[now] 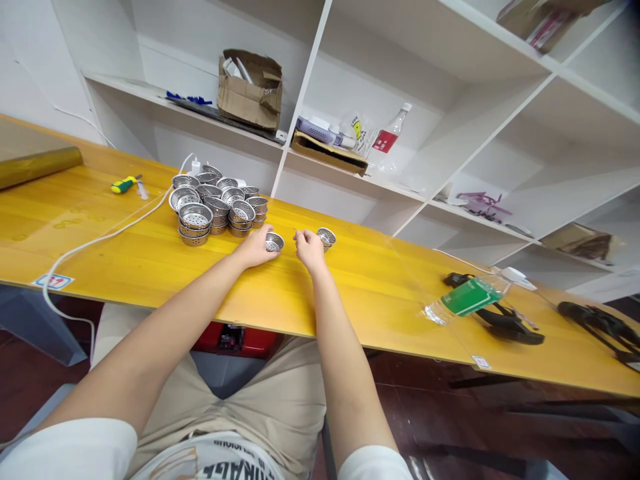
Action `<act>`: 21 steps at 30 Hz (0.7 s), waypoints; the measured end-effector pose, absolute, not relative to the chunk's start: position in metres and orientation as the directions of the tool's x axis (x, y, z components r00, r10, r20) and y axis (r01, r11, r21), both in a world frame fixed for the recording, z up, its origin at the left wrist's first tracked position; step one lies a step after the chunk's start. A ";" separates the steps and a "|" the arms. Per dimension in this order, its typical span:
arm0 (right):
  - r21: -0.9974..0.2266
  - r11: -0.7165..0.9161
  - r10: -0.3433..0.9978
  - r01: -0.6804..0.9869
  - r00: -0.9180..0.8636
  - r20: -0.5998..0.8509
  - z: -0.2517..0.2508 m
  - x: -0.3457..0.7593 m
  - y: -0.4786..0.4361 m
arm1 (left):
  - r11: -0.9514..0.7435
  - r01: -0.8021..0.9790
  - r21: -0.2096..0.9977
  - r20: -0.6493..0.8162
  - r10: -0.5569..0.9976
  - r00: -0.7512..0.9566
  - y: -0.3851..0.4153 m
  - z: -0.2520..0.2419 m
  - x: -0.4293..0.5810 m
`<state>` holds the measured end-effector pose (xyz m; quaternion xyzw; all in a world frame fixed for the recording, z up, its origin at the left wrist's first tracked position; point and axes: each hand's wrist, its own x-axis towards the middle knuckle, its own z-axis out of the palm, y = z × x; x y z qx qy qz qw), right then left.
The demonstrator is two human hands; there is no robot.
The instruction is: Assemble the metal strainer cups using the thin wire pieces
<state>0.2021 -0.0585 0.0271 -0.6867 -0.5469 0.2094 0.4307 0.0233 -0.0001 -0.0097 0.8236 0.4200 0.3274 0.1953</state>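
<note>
Fingers of my left hand [256,248] curl round the left side of a small perforated metal cup [274,242] on the yellow table [370,280]. My right hand [309,249] is closed in a pinch just right of that cup; what it holds, if anything, is too small to name. Close beside its right side sits another metal cup [327,237], partly hidden by the hand. To the left of my left hand, several perforated metal cups [196,217] stand stacked in a cluster.
A green and yellow screwdriver [123,185] and a white cable [115,233] lie at the left. On the right are a green-labelled bottle [471,297] and a black strapped object [505,323]. White shelves [360,183] rise behind, holding a cardboard box [250,97].
</note>
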 end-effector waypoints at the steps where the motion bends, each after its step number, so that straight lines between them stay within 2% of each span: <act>1: -0.891 -0.014 0.936 0.453 0.319 0.148 0.028 0.201 -0.058 | -0.575 0.558 0.598 0.385 0.817 0.430 -0.002 -0.008 0.023; 3: -0.975 0.012 0.948 0.222 0.308 0.082 0.031 0.198 -0.059 | -0.601 0.537 0.592 0.419 0.799 0.431 -0.004 -0.005 0.024; 5: -0.999 0.019 0.962 0.044 0.270 0.030 0.033 0.195 -0.061 | -0.626 0.508 0.592 0.449 0.779 0.437 -0.005 -0.004 0.024; 10: -0.978 -0.016 0.983 -0.207 0.176 -0.053 0.036 0.193 -0.062 | -0.652 0.469 0.596 0.473 0.756 0.452 -0.006 -0.006 0.026; 14: -0.961 -0.024 0.986 -0.276 0.151 -0.068 0.035 0.194 -0.061 | -0.683 0.473 0.556 0.506 0.730 0.460 -0.007 -0.006 0.025; 21: -0.964 -0.069 0.983 -0.257 0.145 -0.109 0.035 0.190 -0.063 | -0.699 0.494 0.517 0.511 0.715 0.477 -0.009 -0.005 0.026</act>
